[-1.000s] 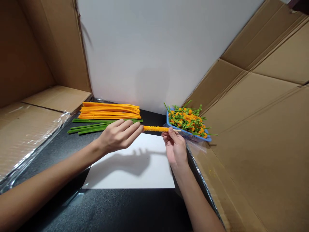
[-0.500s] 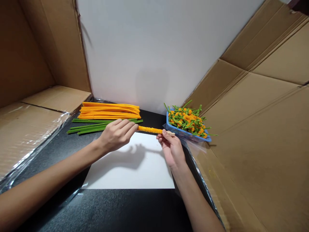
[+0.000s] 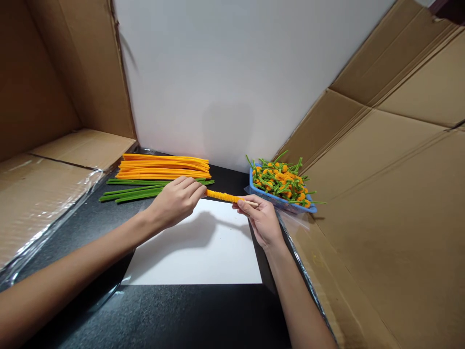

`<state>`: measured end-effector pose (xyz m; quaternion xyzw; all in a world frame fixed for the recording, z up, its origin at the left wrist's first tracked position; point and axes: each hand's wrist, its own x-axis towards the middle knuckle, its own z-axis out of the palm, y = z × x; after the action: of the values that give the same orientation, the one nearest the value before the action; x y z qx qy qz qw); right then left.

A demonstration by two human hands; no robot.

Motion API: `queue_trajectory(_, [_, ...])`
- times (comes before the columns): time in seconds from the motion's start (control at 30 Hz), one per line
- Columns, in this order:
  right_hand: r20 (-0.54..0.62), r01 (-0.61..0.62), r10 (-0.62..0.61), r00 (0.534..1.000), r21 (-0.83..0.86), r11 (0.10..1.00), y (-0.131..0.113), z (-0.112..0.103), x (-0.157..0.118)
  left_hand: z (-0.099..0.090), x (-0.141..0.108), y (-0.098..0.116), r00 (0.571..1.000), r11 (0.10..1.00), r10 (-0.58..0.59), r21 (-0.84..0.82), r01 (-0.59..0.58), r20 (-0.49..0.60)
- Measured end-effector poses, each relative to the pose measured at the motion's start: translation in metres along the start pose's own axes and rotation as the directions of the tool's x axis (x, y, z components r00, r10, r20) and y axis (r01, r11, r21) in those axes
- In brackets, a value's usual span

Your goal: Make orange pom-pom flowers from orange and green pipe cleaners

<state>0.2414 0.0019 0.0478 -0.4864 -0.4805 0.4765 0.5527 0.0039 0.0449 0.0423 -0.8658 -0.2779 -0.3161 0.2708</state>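
An orange pipe cleaner is coiled around a thin wooden stick, held roughly level above a white sheet. My left hand is closed round the coil's left end, which its fingers hide. At the coil's right end, my right hand pinches the coil and stick between thumb and fingers, with the bare stick tip showing past the thumb. Behind my left hand lie straight orange pipe cleaners and, nearer, green pipe cleaners.
A blue basket at the back right holds many orange pieces with green stems, some poking over its rim. Clear plastic lies beside it. Cardboard walls flank the black table, and a white panel stands behind.
My right hand has turned slightly, with its fingers now more over the coil's end. The visible coil has shifted a little left and its right end tilts slightly lower.
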Motion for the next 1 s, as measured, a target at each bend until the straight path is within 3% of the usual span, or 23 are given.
queue_trajectory(0.13, [0.077,0.113,-0.095,0.992,-0.27,0.956,0.004,-0.008,0.003,0.001,-0.001,-0.007,0.986,0.995,0.071,-0.084,-0.059,0.153])
queue_trajectory(0.23, [0.121,0.231,-0.198,0.973,-0.453,0.861,0.007,-0.007,0.003,0.006,-0.004,-0.009,0.965,0.981,0.094,-0.186,-0.048,0.246])
queue_trajectory(0.37, [0.249,0.389,-0.303,0.92,-0.674,0.628,0.015,-0.004,0.003,0.021,-0.014,-0.006,0.945,0.964,0.079,-0.267,0.009,0.316])
queue_trajectory(0.5, [0.397,0.462,-0.243,0.885,-0.814,0.351,0.031,0.003,0.003,0.032,-0.024,-0.001,0.948,0.941,-0.025,-0.312,0.129,0.316])
queue_trajectory(0.57, [0.427,0.478,-0.227,0.875,-0.833,0.276,0.039,0.007,0.002,0.032,-0.027,0.001,0.945,0.943,-0.012,-0.309,0.12,0.328])
queue_trajectory(0.67, [0.432,0.497,-0.268,0.861,-0.825,0.268,0.047,0.012,0.001,0.03,-0.035,0.002,0.93,0.96,0.038,-0.271,0.068,0.367])
queue_trajectory(0.87, [0.436,0.549,-0.353,0.827,-0.759,0.349,0.055,0.022,-0.004,0.025,-0.049,0.012,0.932,0.971,0.046,-0.235,0.042,0.358])
queue_trajectory(1.0, [0.507,0.604,-0.349,0.788,-0.746,0.28,0.061,0.028,-0.007,0.024,-0.048,0.018,0.924,0.971,0.084,-0.239,0.009,0.373])
